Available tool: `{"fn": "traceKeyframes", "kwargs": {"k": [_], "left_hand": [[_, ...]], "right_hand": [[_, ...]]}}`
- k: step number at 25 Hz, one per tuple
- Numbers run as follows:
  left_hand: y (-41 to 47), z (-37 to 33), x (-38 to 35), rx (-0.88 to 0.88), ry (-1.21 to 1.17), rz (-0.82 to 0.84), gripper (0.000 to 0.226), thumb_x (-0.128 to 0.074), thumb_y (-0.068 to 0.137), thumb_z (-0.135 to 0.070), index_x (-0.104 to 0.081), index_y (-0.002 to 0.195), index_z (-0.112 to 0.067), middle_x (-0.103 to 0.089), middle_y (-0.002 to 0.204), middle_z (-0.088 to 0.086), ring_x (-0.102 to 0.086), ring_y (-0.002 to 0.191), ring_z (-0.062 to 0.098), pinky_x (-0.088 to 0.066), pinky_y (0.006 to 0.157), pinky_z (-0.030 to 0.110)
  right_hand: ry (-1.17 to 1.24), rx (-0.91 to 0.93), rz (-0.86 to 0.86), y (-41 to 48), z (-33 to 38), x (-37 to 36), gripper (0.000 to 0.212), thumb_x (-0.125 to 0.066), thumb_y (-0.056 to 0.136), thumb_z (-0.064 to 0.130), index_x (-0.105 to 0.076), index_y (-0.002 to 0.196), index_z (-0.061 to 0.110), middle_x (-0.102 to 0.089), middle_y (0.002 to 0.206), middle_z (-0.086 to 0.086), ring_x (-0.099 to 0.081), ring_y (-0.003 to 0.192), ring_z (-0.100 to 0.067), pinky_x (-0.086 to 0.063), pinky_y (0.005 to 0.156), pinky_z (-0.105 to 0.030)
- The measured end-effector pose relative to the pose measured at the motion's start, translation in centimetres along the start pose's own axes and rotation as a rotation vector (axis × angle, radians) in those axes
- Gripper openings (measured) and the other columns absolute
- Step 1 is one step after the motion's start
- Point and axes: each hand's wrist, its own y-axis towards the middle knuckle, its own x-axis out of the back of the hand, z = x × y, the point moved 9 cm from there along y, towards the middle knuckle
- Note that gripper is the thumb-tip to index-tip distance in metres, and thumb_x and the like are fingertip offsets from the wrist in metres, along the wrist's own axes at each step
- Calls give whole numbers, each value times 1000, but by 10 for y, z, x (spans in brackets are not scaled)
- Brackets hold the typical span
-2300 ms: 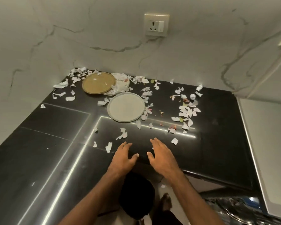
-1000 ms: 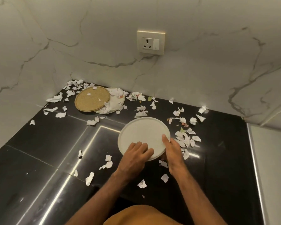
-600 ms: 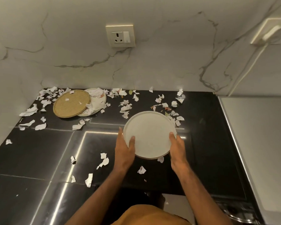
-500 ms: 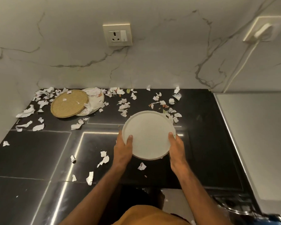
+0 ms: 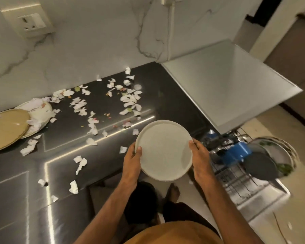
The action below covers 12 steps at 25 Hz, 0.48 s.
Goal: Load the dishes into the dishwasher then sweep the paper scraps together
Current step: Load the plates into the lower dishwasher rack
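Held clear of the glossy black stone countertop (image 5: 16, 199), near the wire dishwasher rack (image 5: 236, 175), the round off-white ceramic plate (image 5: 163, 150), judged rigid, breakable and slick, is pinched at opposite rims by the left hand (image 5: 131, 162) and right hand (image 5: 200, 159).

The person wears a top of mustard-orange colour (image 5: 174, 234). Only its front shows, as a rounded patch of plain, smooth cloth at the lower edge of the view. The left forearm (image 5: 102, 213) and the right forearm (image 5: 224, 208) are bare along all the length that shows; where the sleeves end is out of sight. The left hand (image 5: 132, 161) and the right hand (image 5: 200, 161) are bare too. Lower down, the legs are covered by a dark, nearly black cloth (image 5: 143, 199). In this dim light I cannot tell if it is shorts or trousers. One bare foot (image 5: 173, 191) shows beside the dark cloth.
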Motion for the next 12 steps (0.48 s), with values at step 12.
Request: {"fn": "traceKeyframes", "kwargs": {"k": [12], "left_hand": [[-37, 39, -180, 22, 252, 380, 24, -52, 107, -25, -72, 114, -38, -74, 115, -2, -69, 111, 28, -57, 95, 60]], "right_hand": [[122, -63, -222, -41, -56, 187, 43, -63, 104, 30, -55, 144, 45, -64, 133, 2, -64, 115, -23, -59, 94, -56]]}}
